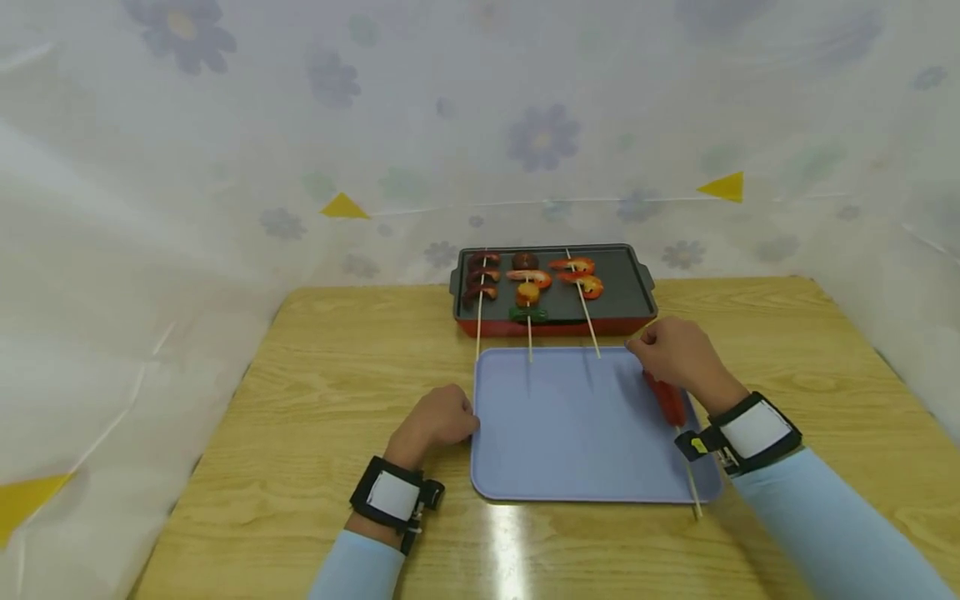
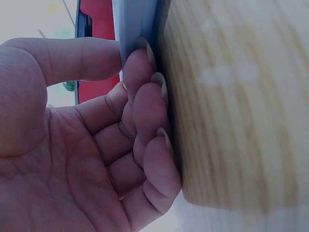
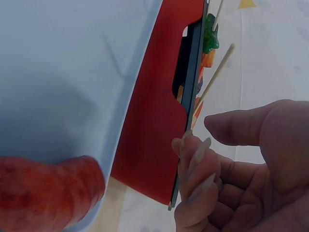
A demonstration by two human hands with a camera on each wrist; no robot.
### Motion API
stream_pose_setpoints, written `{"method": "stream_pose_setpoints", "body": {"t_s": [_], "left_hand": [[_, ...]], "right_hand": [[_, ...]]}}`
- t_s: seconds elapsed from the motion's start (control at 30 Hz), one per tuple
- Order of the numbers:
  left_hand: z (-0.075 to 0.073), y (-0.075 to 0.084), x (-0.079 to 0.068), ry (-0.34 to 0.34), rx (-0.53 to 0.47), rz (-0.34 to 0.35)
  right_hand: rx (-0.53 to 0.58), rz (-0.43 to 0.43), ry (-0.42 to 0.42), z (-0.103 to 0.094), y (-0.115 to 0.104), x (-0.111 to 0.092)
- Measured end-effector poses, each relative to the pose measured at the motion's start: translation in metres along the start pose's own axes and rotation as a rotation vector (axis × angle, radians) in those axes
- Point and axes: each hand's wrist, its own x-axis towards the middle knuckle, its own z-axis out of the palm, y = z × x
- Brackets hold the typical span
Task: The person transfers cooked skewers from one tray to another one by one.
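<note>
In the head view, my left hand grips the left rim of a lavender tray. The left wrist view shows its thumb on the tray edge and curled fingertips beneath, close to the wood. My right hand hovers around the tray's back right corner with nothing in it. Its fingers are loosely bent and the thumb stands apart from them. A red sausage skewer lies along the tray's right side, its stick passing over the front rim, partly hidden under my right wrist.
Behind the tray stands a red grill with a black plate. On it are a skewer of dark curled pieces, a mixed skewer and a shrimp skewer, sticks pointing forward. A flowered sheet hangs behind the wooden table.
</note>
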Motion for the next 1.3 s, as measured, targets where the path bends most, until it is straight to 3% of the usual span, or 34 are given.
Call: {"method": "stream_pose_setpoints", "body": {"t_s": [0.27, 0.57, 1.07, 1.3], "left_hand": [[-0.001, 0.0, 0.0, 0.0, -0.005, 0.021], [-0.001, -0.001, 0.0, 0.006, -0.017, 0.028], [-0.002, 0.0, -0.001, 0.009, -0.034, 0.022], [-0.001, -0.003, 0.0, 0.011, -0.039, 0.019]], "right_hand": [[0.052, 0.023, -0.063, -0.006, -0.012, 0.018], [0.082, -0.017, -0.076, -0.008, -0.03, 0.033], [0.072, 0.048, -0.158, -0.002, -0.042, 0.053], [0.217, 0.133, -0.208, 0.003, -0.047, 0.059]]}}
